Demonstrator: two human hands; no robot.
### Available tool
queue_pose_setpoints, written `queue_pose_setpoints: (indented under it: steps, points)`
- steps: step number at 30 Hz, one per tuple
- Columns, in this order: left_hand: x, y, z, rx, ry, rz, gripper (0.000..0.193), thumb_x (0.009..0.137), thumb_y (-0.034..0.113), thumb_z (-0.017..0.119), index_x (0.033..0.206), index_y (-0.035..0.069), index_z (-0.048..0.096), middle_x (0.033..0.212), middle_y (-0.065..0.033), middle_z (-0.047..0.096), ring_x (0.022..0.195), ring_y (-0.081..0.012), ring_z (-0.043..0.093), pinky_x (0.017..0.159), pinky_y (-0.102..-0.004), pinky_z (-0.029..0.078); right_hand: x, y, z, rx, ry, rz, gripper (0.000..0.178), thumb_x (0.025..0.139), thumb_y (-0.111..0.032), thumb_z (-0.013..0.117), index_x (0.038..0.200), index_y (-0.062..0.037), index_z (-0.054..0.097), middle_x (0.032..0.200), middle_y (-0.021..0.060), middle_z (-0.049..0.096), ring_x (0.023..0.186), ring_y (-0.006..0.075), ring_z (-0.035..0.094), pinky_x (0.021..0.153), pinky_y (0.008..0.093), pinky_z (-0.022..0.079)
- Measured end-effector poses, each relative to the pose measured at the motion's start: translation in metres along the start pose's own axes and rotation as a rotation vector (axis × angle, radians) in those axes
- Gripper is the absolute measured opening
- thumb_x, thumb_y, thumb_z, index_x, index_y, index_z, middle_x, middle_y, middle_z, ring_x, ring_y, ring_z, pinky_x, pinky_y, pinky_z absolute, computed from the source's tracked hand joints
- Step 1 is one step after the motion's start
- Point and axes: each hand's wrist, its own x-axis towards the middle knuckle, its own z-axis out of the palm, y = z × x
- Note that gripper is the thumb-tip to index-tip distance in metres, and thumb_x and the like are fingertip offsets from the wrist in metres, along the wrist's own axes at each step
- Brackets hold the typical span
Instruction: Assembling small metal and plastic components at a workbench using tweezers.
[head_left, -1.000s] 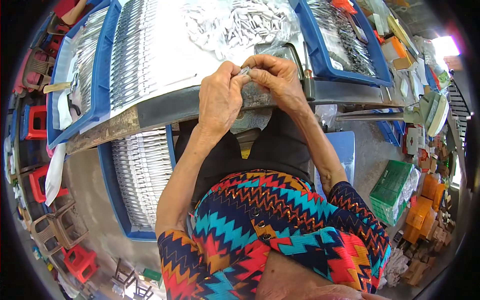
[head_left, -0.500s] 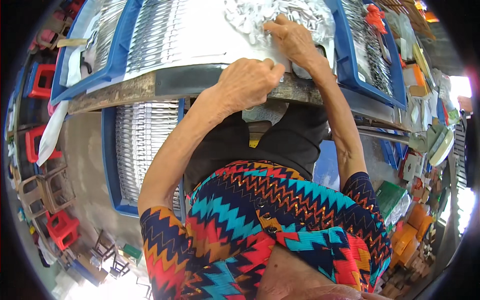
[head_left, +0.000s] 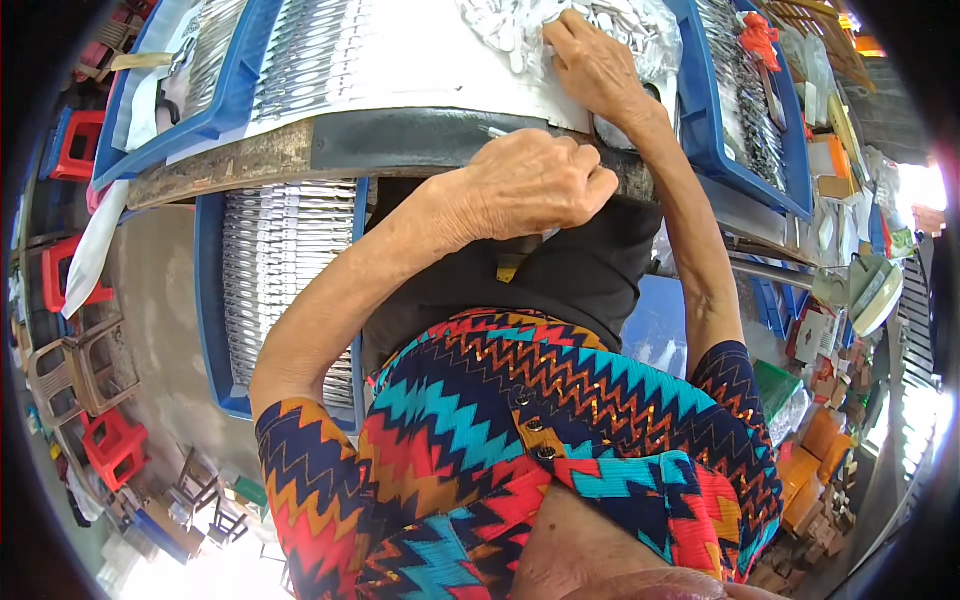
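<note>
My left hand [head_left: 540, 185] is closed in a fist just over the front edge of the table. A slim silvery tip [head_left: 495, 131] pokes out beside its knuckles; the rest of that metal piece is hidden by the hand. My right hand [head_left: 597, 68] is at the near side of a clear plastic bag [head_left: 655, 40] of small, rounded silvery-white pieces [head_left: 507, 30]. Its fingers are bent together, and whatever they pinch cannot be made out. Left of the bag lies a white sheet [head_left: 410, 70] with rows of slender metal utensils [head_left: 305, 55] beyond it.
Blue trays of metal pieces flank me at the left [head_left: 230, 110] and right [head_left: 700, 130]. Another blue tray [head_left: 212, 300] with stacked metal pieces sits below the table's worn wooden edge [head_left: 240, 160]. Red stools [head_left: 115, 445] stand on the floor at left; boxes [head_left: 800, 480] crowd the right.
My left hand has drawn down toward me and slightly right, still closed. My right hand has shifted a little up and right at the bag. The view has moved slightly.
</note>
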Motion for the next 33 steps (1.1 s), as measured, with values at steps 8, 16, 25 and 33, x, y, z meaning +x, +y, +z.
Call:
queue_pose_setpoints:
  steps: [8,16,25,33]
  points:
    - [-0.002,0.004,0.001,-0.043,0.034,0.037,0.013,0.074,0.013,0.055,0.080,0.003,0.049,0.072,-0.0083,0.054,0.067,-0.0228,0.062,0.055,-0.0316,0.051,-0.003,0.005,-0.006,0.167,0.105,0.049,0.010,0.074,-0.004,0.054,0.084,-0.0007,0.051,0.072,0.0157,0.053,0.066,0.0333,0.055,0.059,0.0391,0.044]
    - [-0.027,-0.011,0.004,-0.292,0.313,-0.444,0.011,0.079,0.008,0.060,0.087,0.002,0.054,0.074,-0.0133,0.060,0.065,-0.0286,0.060,0.056,-0.0351,0.047,-0.034,-0.031,-0.045,0.972,0.133,0.581,0.018,0.078,-0.009,0.060,0.093,0.0004,0.057,0.076,0.0101,0.059,0.068,0.0171,0.058,0.060,0.0281,0.046]
    - [-0.026,-0.002,0.001,-0.551,0.407,-0.736,0.007,0.080,0.006,0.059,0.083,0.001,0.054,0.071,-0.0152,0.059,0.061,-0.0323,0.058,0.055,-0.0374,0.044,-0.067,-0.073,-0.042,1.600,0.255,0.610,0.022,0.082,-0.002,0.061,0.103,0.0034,0.057,0.086,0.0100,0.063,0.078,0.0146,0.064,0.063,0.0228,0.050]
    - [-0.021,0.002,0.000,-0.748,0.443,-0.783,0.006,0.082,0.003,0.057,0.080,-0.001,0.054,0.060,-0.0100,0.054,0.051,-0.0181,0.049,0.050,-0.0303,0.039,-0.075,-0.074,-0.039,1.615,0.312,0.600,0.023,0.082,-0.002,0.062,0.103,0.0034,0.057,0.088,0.0104,0.064,0.080,0.0150,0.063,0.065,0.0237,0.052]
